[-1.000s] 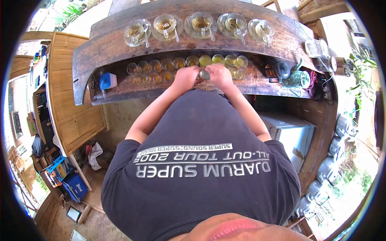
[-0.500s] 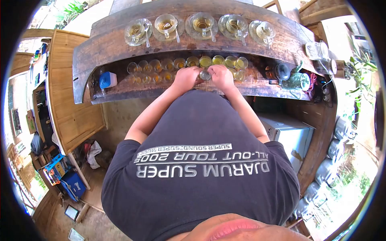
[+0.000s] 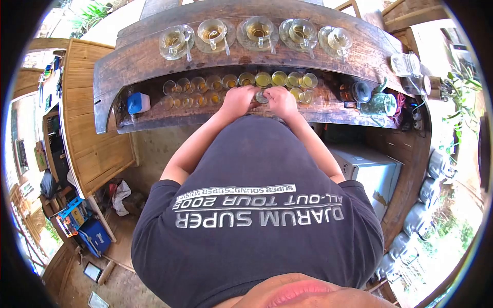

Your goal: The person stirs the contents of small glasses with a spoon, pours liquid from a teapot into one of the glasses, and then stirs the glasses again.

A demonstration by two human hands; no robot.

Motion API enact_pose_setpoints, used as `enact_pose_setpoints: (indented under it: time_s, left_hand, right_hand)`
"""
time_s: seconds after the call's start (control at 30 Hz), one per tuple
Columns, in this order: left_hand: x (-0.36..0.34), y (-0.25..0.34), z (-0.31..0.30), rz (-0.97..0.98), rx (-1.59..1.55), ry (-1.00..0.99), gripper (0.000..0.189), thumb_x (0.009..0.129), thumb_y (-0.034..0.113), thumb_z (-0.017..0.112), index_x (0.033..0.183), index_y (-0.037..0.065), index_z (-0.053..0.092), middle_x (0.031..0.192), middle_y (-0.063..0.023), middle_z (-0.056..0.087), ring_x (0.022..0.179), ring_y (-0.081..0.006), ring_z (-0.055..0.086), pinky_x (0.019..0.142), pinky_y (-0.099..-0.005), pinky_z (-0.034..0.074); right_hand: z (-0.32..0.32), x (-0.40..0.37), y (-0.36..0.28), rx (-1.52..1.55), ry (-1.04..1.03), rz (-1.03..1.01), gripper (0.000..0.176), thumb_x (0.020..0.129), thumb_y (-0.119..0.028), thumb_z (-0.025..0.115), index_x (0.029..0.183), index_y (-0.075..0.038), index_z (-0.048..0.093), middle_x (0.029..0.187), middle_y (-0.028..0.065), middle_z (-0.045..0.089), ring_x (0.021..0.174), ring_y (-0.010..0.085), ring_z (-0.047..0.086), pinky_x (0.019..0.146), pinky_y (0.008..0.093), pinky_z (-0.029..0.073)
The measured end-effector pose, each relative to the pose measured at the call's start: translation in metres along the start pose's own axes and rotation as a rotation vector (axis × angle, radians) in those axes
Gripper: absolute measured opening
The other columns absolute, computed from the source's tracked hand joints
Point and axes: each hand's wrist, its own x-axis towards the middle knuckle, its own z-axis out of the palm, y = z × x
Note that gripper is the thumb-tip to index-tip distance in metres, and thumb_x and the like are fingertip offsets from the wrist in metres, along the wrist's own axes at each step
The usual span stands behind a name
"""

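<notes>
Between my hands at the middle of the lower shelf is a small glass (image 3: 262,97), partly covered by fingers. My left hand (image 3: 239,100) closes round its left side. On the other side, my right hand (image 3: 281,101) is closed, its fingertips at the glass's rim. Just beyond the hands stand two rows of small glasses holding yellowish contents, among them a fuller yellow glass (image 3: 263,79) and its neighbour, another yellow glass (image 3: 279,78). My palms are hidden from view.
Above, glass cups on saucers with spoons, such as one cup (image 3: 212,32), line the wooden counter (image 3: 154,64). A blue-lidded container (image 3: 137,103) sits at the shelf's left end. Glass jars, including a greenish jar (image 3: 381,104), and a dark mug (image 3: 354,92) are at the right.
My right hand has shifted slightly left, its fingers now over more of the small glass. My left hand stays almost in place.
</notes>
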Motion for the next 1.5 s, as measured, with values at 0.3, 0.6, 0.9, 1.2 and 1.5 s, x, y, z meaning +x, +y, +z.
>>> enact_pose_setpoints:
  time_s: [0.3,0.6,0.9,1.2,1.5]
  left_hand:
    - [0.001,0.001,-0.002,-0.016,-0.016,-0.031,0.058,0.09,0.041,0.091,0.139,0.013,0.077,0.123,-0.0127,0.083,0.112,-0.0378,0.079,0.092,-0.0511,0.063]
    - [0.0,0.001,-0.002,0.017,-0.036,0.026,0.057,0.09,0.042,0.091,0.136,0.011,0.078,0.123,-0.0134,0.082,0.111,-0.039,0.079,0.089,-0.0509,0.063]
    - [-0.002,0.0,0.0,0.022,-0.048,0.048,0.058,0.088,0.039,0.093,0.135,0.009,0.078,0.122,-0.0139,0.082,0.109,-0.0386,0.079,0.089,-0.0511,0.063]
    - [-0.001,0.001,0.0,0.005,-0.046,0.019,0.059,0.089,0.04,0.092,0.138,0.011,0.077,0.126,-0.0127,0.082,0.113,-0.038,0.079,0.092,-0.0508,0.063]
    - [0.0,-0.001,0.002,-0.017,-0.025,-0.029,0.059,0.091,0.044,0.09,0.139,0.011,0.077,0.127,-0.012,0.082,0.114,-0.0381,0.079,0.093,-0.0512,0.062]
  right_hand:
    - [-0.005,0.004,-0.004,0.004,0.007,0.005,0.008,0.099,-0.015,0.076,0.097,-0.009,0.081,0.094,0.0129,0.08,0.094,0.0383,0.077,0.082,0.0523,0.062]
    - [-0.007,0.003,-0.008,-0.025,-0.021,0.056,0.009,0.1,-0.014,0.079,0.102,-0.005,0.083,0.099,0.0144,0.082,0.097,0.0397,0.077,0.086,0.0506,0.062]
    - [-0.006,-0.001,-0.005,-0.027,0.016,0.046,0.008,0.099,-0.016,0.08,0.099,-0.008,0.082,0.099,0.011,0.082,0.095,0.0376,0.077,0.083,0.0507,0.063]
    - [-0.004,0.003,-0.004,-0.007,0.02,0.003,0.008,0.099,-0.016,0.078,0.101,-0.01,0.083,0.098,0.0121,0.082,0.096,0.0381,0.078,0.084,0.0512,0.062]
    - [-0.002,0.0,-0.004,0.003,0.025,0.019,0.009,0.099,-0.015,0.078,0.101,-0.009,0.083,0.101,0.0121,0.083,0.097,0.0383,0.078,0.086,0.051,0.062]
